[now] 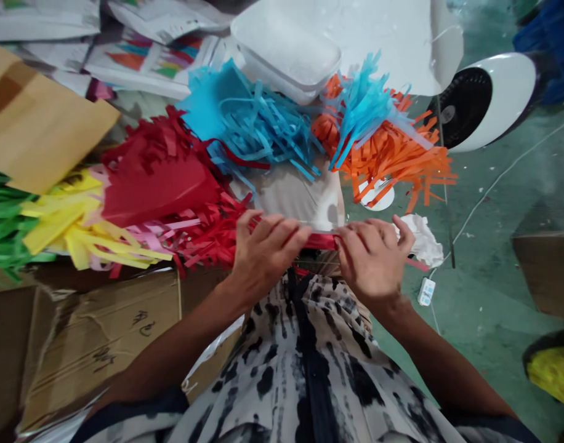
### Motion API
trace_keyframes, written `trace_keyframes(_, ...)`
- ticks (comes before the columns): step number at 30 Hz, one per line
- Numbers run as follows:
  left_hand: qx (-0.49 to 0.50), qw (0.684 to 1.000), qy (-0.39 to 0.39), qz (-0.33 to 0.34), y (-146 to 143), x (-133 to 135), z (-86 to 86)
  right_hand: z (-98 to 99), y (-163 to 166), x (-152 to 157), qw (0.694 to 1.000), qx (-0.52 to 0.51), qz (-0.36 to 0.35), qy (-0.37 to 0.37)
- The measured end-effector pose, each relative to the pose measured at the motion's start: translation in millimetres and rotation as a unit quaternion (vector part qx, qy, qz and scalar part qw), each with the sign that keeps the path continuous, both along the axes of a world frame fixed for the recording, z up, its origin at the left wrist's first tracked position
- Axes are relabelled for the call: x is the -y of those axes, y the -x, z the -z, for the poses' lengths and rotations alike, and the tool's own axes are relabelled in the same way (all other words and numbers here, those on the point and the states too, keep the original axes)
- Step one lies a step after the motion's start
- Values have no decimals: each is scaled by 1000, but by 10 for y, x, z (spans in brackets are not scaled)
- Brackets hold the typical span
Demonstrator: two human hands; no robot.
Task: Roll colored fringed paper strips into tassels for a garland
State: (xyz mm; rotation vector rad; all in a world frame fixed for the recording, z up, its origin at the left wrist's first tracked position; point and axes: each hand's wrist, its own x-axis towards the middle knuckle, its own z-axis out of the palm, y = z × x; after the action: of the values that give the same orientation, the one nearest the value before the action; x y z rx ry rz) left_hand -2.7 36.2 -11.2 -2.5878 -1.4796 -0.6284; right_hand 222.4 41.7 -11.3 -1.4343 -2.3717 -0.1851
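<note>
Between my two hands stretches a narrow band of red tissue paper point(319, 241), close in front of my body. My left hand point(267, 249) grips its left part with curled fingers. Around its right part closes my right hand point(373, 255), with the fingertips bent over the top. A pile of red fringed tissue paper point(157, 184) lies just left of my left hand. Blue fringed tissue point(263, 117) is spread beyond the hands, and orange fringed tissue point(388, 147) hangs at the table's right side. My palms and the band's ends are mostly hidden.
Yellow fringe point(79, 224), green fringe point(5, 215) and a tan paper piece point(42, 117) lie left. A white plastic bin point(286, 49) stands at the back. Cardboard boxes point(111, 326) sit below left. On the floor right are a white-and-black appliance point(499, 98) and a power strip point(427, 291).
</note>
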Motion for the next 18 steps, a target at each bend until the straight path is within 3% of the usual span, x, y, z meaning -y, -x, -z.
trace_keyframes(3, -19, 995, -29, 95, -9, 38, 67, 24, -1, 115, 996, -4, -87, -27)
trace_keyframes(7, -11, 992, 8, 128, 204, 98, 158, 66, -180, 215, 994, -8, -102, -25)
trace_keyframes(10, 9, 993, 34, 110, 518, 142, 129, 80, -352, 211, 994, -18, -100, -30)
trace_keyframes(13, 4, 999, -13, 38, 676, 181, 5, 67, -407, 166, 995, -18, -99, -23)
trace_keyframes(15, -1, 999, -45, 27, 592, 197, -68, 38, -384, 130, 995, -19, -99, -11)
trace_keyframes(18, 31, 996, -23, 81, 280, 168, -80, -25, -338, 85, 995, -22, -101, 15)
